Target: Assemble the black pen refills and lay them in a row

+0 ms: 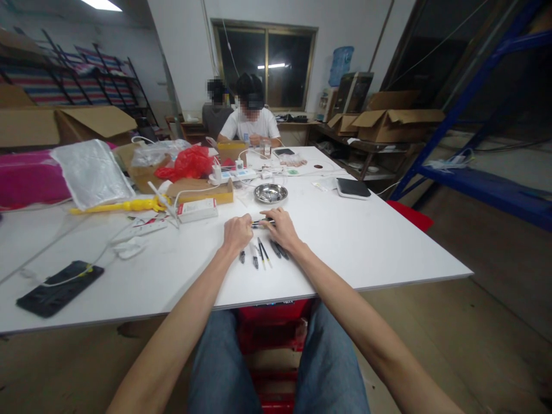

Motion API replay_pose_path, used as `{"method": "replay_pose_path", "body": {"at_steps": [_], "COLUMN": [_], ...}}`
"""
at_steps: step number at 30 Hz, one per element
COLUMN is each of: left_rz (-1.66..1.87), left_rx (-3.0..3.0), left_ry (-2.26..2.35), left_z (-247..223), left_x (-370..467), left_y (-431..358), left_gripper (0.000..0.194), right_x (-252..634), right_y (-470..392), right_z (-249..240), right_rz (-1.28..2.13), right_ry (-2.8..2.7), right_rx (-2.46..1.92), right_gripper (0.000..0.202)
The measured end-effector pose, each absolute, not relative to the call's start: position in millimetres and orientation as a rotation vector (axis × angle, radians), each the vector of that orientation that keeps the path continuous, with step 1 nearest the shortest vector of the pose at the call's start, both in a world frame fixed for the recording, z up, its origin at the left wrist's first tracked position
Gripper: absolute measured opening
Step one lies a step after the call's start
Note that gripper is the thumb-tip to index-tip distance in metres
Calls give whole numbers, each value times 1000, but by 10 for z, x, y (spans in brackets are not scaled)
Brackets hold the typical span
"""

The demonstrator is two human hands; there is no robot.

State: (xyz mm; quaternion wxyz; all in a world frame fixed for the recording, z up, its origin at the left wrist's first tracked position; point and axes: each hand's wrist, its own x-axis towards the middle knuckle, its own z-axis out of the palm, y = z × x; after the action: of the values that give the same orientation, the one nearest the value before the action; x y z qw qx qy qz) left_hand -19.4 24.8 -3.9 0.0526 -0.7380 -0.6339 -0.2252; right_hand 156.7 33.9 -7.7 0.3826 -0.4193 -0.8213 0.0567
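Observation:
Both of my hands are over the white table (pixel 336 247), a small gap apart. My left hand (pixel 238 233) is closed round the left end of thin black pen parts (pixel 259 223). My right hand (pixel 282 229) has its fingers bent over the right end of the same parts. Just below, two thin dark refills with yellowish tips (pixel 263 252) lie side by side. Left of them are small clear-and-black pieces (pixel 255 260). Dark pen barrels (pixel 276 249) rest partly under my right hand. Beyond my hands stands a round steel dish (pixel 271 194).
A white box (pixel 197 210), a yellow tool (pixel 125 206), cables and a power strip (pixel 233 175) lie to the left. At the front left is a black tray (pixel 60 287). A black-topped device (pixel 352 188) sits right. A person in white (pixel 250 123) sits across the table.

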Motion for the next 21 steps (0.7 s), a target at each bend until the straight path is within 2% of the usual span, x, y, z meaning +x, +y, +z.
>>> {"method": "replay_pose_path", "body": {"at_steps": [3, 7, 10, 13, 14, 17, 21], "left_rz": [-670, -656, -601, -527, -513, -507, -515], "left_rx": [-2261, -2246, -2236, -2246, -2247, -2238, -2243], "left_ry": [-1926, -1969, -1985, -1981, -1983, -1996, -1998], "left_z": [-41, -19, 3, 12, 13, 13, 7], "left_x": [-201, -188, -186, -191, -193, -201, -210], "left_y": [228, 202, 181, 167, 165, 160, 155], "left_gripper": [23, 24, 26, 28, 28, 30, 31], "right_x": [1568, 1559, 1550, 1550, 1552, 1561, 1568], "right_y": [332, 313, 300, 300, 303, 312, 325], "right_z": [-90, -80, -69, -70, -71, -80, -103], "right_rz": [181, 179, 181, 181, 179, 188, 236], "right_ry": [-2129, -2051, -2081, -2126, -2122, -2083, -2109], "right_rx": [-1136, -1020, -1092, -1241, -1240, -1093, -1033], "right_gripper": [28, 9, 15, 33, 33, 10, 15]}}
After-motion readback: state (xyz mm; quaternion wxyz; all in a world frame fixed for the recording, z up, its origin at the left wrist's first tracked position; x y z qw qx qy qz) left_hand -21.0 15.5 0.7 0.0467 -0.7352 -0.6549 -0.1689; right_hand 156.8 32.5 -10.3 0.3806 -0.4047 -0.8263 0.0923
